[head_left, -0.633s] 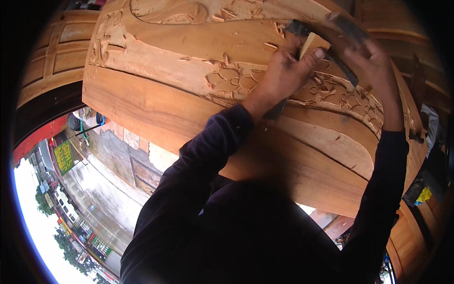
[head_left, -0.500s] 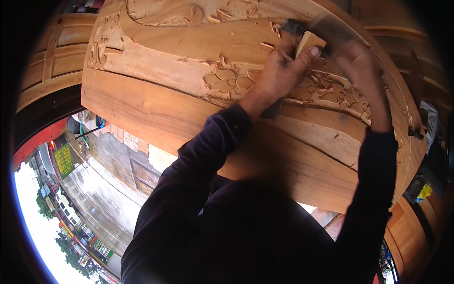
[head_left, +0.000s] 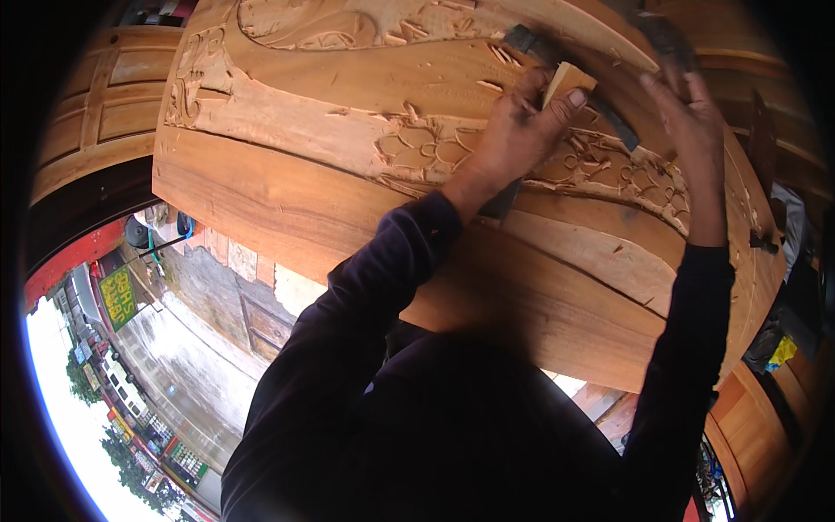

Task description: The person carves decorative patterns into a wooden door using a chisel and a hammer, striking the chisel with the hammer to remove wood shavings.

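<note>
My left hand (head_left: 515, 130) rests on a carved wooden panel (head_left: 287, 178), its fingers closed round a small pale wood block (head_left: 571, 81) that sticks up past the thumb. A dark flat piece (head_left: 500, 204) shows below the left wrist; whether it joins the block is hidden. Behind those fingers a long dark bar (head_left: 619, 126) lies slantwise, with a blocky dark end (head_left: 524, 40). My right hand (head_left: 691, 113) is raised near the panel's far right edge, closed on a dark tool (head_left: 668, 42), smeared by motion, its kind unclear.
Curled wood shavings (head_left: 600, 157) lie over the carved flowers and scrolls. Panelled wooden doors (head_left: 113, 74) stand at the far left. Dark items and a yellow scrap (head_left: 781, 353) sit at the right. A street with a green sign (head_left: 116, 297) shows at the lower left.
My right hand and its dark tool have moved up and right, away from my left hand. The dark bar is now uncovered. My left hand stays at nearly the same place.
</note>
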`<state>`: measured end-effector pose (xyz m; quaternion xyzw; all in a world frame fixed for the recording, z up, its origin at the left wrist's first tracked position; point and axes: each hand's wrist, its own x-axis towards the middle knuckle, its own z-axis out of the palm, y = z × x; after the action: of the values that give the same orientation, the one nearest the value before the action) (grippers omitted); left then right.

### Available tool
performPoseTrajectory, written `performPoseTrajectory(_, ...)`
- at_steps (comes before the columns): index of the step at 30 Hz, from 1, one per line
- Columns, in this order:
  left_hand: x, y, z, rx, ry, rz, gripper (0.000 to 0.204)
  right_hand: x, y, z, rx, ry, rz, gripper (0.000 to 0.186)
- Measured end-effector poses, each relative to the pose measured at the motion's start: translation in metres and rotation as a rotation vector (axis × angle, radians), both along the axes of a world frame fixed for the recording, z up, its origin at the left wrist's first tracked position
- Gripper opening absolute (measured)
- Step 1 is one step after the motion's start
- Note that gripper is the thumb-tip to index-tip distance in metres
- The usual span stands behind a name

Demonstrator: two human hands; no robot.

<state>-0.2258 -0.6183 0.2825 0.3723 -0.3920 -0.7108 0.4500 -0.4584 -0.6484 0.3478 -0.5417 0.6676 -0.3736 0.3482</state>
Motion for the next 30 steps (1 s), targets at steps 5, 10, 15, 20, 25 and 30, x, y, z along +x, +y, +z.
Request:
performPoseTrajectory(5,-0.004,0.002,0.001,-0.045,0.046,0.003,0.036,-0.008,0.016,-0.023,0.107,0.183,0.392,0.048)
performPoseTrajectory(10,-0.004,0.002,-0.003,-0.003,0.080,0.014,0.035,0.008,0.008,0.003,-0.030,0.036,0.155,0.032)
performPoseTrajectory(15,0.003,0.006,-0.003,-0.023,0.078,0.026,0.030,0.008,0.014,-0.017,0.009,0.107,0.237,0.021)
performPoseTrajectory(20,0.000,0.007,-0.001,-0.014,0.042,0.038,0.032,0.012,0.034,-0.026,0.087,0.147,0.317,0.024)
performPoseTrajectory(25,0.004,0.010,0.001,-0.039,0.070,0.036,0.033,0.013,0.034,-0.015,0.159,0.168,0.201,0.039)
performPoseTrajectory(30,0.036,0.030,0.041,-0.118,0.138,-0.041,0.033,-0.009,0.058,0.003,0.084,0.007,0.050,0.039)
